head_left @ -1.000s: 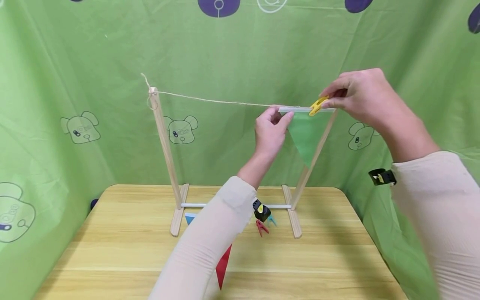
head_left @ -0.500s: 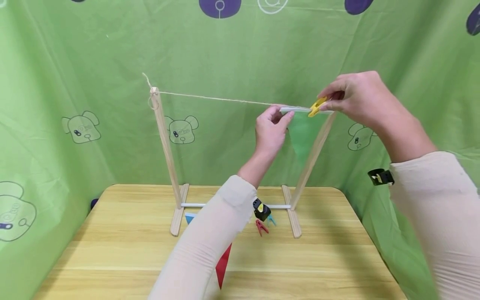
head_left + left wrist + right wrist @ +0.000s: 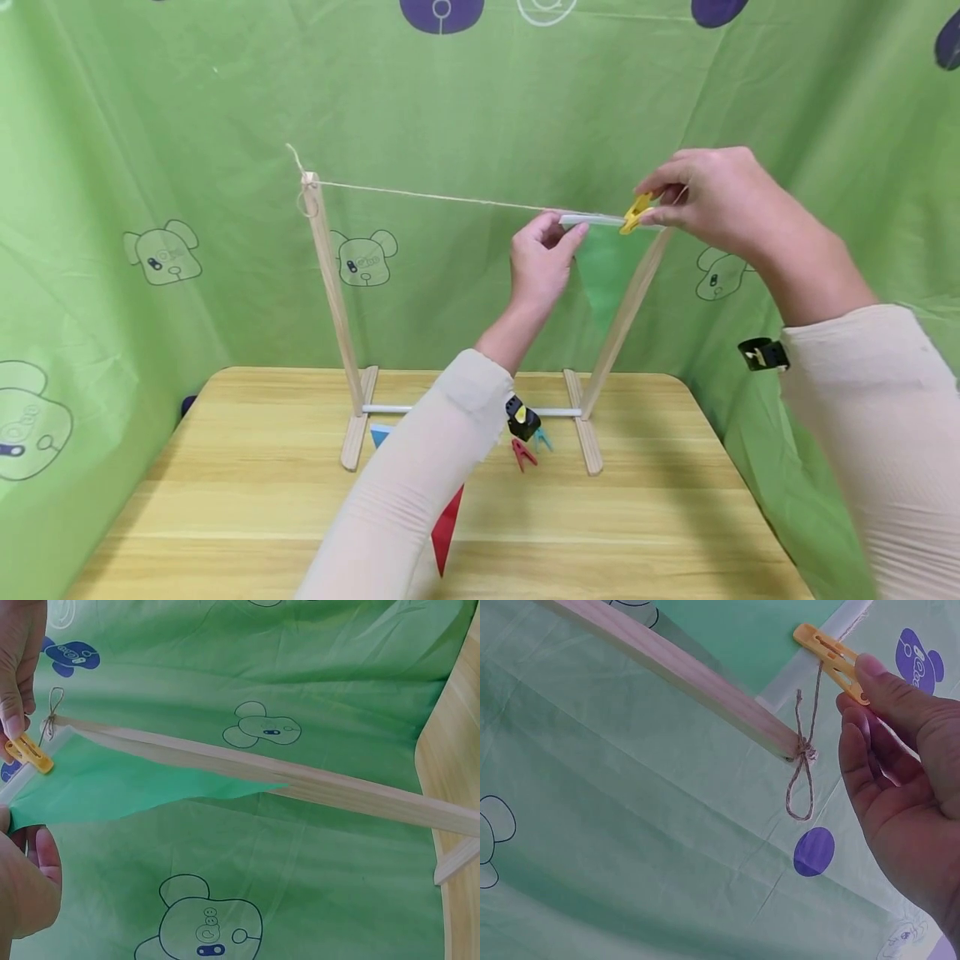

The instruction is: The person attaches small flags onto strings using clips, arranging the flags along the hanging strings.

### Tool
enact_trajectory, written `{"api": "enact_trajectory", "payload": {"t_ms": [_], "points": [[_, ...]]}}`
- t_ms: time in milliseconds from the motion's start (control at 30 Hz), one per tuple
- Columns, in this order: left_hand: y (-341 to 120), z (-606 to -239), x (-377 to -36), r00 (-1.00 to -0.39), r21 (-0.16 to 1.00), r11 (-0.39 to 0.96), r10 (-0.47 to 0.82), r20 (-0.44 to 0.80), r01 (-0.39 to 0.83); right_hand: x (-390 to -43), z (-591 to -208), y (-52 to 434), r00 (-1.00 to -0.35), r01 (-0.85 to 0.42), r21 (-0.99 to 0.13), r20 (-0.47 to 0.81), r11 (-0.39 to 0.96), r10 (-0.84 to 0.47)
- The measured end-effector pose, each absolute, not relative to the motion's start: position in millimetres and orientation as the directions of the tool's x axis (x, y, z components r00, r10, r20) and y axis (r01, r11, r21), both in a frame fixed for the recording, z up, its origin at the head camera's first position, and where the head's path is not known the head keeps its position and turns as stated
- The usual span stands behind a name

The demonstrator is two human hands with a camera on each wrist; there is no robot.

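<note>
Little has been moved since the earlier frames: the yellow clothespin (image 3: 636, 212) has been tipped slightly more upright on the string (image 3: 435, 198). It is pinched at its tail by the right hand (image 3: 712, 200). The white top band of the green pennant (image 3: 607, 271) is pinched by the left hand (image 3: 542, 258) against the string. The pennant is judged light, limp and best held along that band.

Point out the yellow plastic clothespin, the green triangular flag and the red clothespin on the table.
yellow plastic clothespin (image 3: 636, 212), head view, its body.
green triangular flag (image 3: 606, 271), head view, cloth middle.
red clothespin (image 3: 522, 454), head view, its body.
</note>
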State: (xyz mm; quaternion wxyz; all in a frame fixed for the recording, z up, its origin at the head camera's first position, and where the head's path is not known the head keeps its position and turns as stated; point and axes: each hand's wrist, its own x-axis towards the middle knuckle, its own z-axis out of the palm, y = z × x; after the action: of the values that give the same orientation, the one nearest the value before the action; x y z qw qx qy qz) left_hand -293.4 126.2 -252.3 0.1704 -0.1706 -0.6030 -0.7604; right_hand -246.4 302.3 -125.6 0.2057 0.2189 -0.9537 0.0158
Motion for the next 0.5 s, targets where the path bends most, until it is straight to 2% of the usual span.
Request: {"api": "enact_trajectory", "payload": {"t_ms": [233,500], "points": [[125.8,-253.3,-294.3,-0.884,0.86,-0.213,-0.056,0.463,0.464,-247.6,-127.5,303.8,-0.849,-0.4,0.045,0.358,0.915,-0.389],[123.4,-254.2,-296.1,-0.886,0.866,-0.191,-0.047,0.462,0.461,-248.2,-133.1,304.6,-0.866,-0.385,-0.07,0.372,0.92,-0.334]]}}
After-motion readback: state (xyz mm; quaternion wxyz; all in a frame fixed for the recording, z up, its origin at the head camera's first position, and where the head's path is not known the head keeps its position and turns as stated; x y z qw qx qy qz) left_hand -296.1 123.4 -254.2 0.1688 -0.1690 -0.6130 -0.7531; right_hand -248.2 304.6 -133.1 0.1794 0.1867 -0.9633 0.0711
